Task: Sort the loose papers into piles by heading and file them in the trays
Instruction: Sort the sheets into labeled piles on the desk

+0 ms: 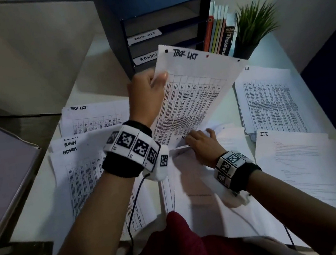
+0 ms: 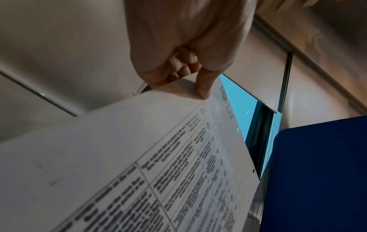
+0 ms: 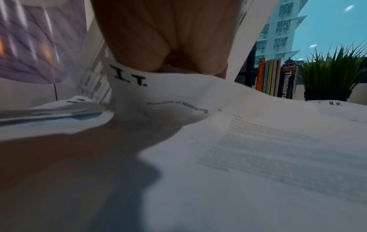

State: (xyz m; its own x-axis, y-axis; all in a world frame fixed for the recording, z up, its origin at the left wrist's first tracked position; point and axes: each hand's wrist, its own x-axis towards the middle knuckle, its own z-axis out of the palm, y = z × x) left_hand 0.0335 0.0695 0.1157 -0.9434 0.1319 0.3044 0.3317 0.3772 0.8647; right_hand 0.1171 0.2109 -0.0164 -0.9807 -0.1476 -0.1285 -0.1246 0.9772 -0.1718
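My left hand [image 1: 156, 79] pinches the left edge of a sheet headed TASK LIST [image 1: 192, 94] and holds it up, tilted, above the table in front of the blue tray unit [image 1: 158, 11]. In the left wrist view the thumb and curled fingers [image 2: 200, 84] clamp that sheet [image 2: 139, 157] near its heading. My right hand [image 1: 200, 142] lies on the loose middle stack [image 1: 194, 188]. In the right wrist view, a sheet headed I.T. [image 3: 158, 94] curls up into this hand [image 3: 168, 39]; its fingertips are hidden.
Sorted piles lie around: TASK LIST [image 1: 93, 118] and ADMIN [image 1: 75, 161] at left, H.R. [image 1: 270, 101] and I.T. [image 1: 295, 159] at right. Tray labels read TASK LIST [image 1: 144, 36] and ADMIN [image 1: 147, 58]. Books [image 1: 218, 33] and a potted plant [image 1: 254, 26] stand beside the unit.
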